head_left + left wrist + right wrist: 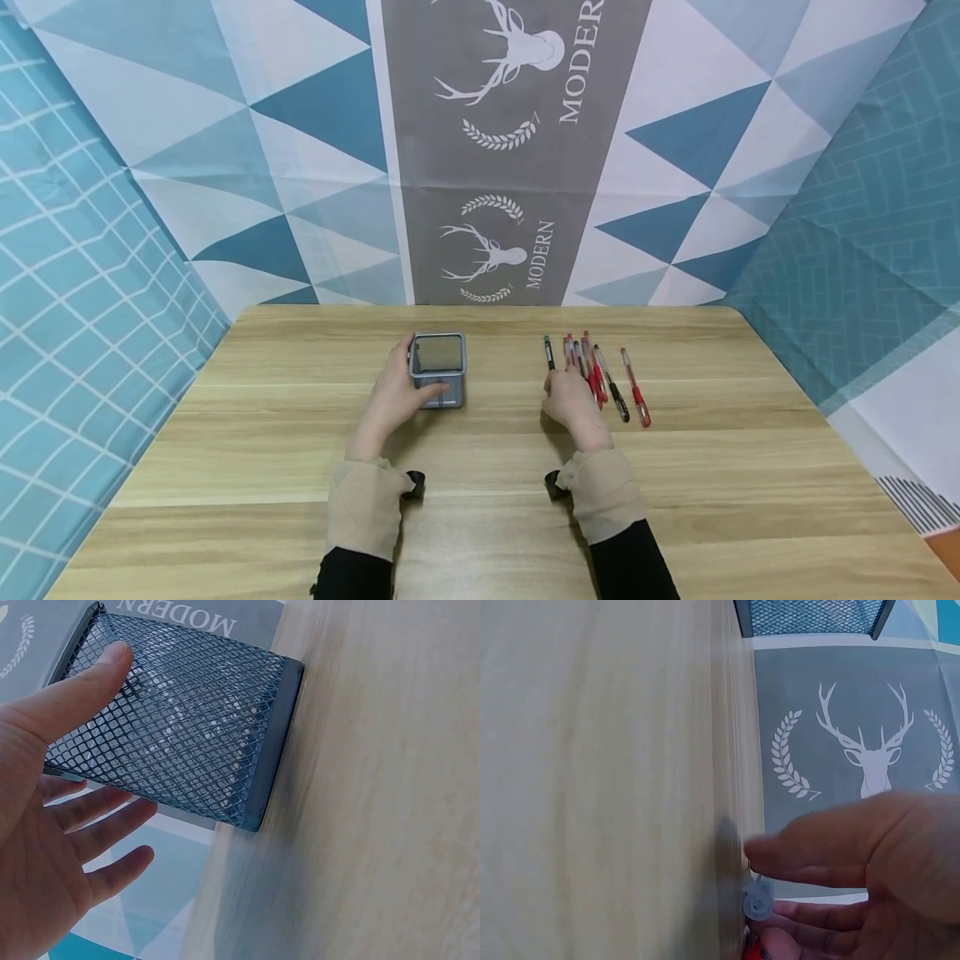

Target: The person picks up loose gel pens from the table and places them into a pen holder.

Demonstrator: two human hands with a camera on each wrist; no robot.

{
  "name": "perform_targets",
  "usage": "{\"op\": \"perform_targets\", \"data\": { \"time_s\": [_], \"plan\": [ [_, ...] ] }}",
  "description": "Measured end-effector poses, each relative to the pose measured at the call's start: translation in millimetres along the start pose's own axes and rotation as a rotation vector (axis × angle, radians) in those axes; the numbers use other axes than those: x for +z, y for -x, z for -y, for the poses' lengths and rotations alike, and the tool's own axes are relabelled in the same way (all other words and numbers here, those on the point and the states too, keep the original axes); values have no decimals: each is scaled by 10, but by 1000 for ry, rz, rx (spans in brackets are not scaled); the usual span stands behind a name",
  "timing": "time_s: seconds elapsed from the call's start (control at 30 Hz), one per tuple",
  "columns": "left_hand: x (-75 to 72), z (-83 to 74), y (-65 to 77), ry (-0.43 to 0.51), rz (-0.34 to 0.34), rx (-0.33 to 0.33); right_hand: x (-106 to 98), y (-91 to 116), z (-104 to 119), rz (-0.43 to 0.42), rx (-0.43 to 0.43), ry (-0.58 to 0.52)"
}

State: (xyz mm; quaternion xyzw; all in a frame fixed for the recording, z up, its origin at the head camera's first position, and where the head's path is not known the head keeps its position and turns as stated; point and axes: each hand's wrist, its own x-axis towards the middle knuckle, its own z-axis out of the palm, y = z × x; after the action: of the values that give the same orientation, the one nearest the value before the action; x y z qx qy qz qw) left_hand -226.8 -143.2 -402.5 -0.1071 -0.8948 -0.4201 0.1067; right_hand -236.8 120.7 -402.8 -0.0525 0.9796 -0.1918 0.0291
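Observation:
A dark metal mesh pen holder [442, 392] stands upright on the left half of the table. My left hand [395, 392] holds it from the left, with the thumb across its near face and fingers along its side; the left wrist view shows the mesh wall [187, 712] up close. To the right, my right hand [572, 398] takes a dark pen [550, 352] between thumb and fingers at its near end. In the right wrist view the clear round pen end [758, 901] sits between thumb and fingertips. Beside that hand lie several red and black pens [592, 367].
A black pen [613, 387] and, farther right, a red pen [636, 387] lie right of the group. The wooden table [480, 533] ends at a patterned cloth backdrop [322, 150] behind. Both wrists wear beige cuffs with small dark devices.

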Motion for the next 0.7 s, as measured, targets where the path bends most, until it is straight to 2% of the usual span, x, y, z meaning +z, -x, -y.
{"op": "perform_targets", "data": {
  "time_s": [0.3,0.43,0.7],
  "plan": [
    [-10,-13,-2,-8,4,-11,1,-27,-8,-6,-1,18],
    [-10,-8,4,-12,8,-19,3,-41,-7,6,35,30],
    [-7,-1,7,-15,8,-19,5,-41,-26,-1,127,-74]
  ]
}}
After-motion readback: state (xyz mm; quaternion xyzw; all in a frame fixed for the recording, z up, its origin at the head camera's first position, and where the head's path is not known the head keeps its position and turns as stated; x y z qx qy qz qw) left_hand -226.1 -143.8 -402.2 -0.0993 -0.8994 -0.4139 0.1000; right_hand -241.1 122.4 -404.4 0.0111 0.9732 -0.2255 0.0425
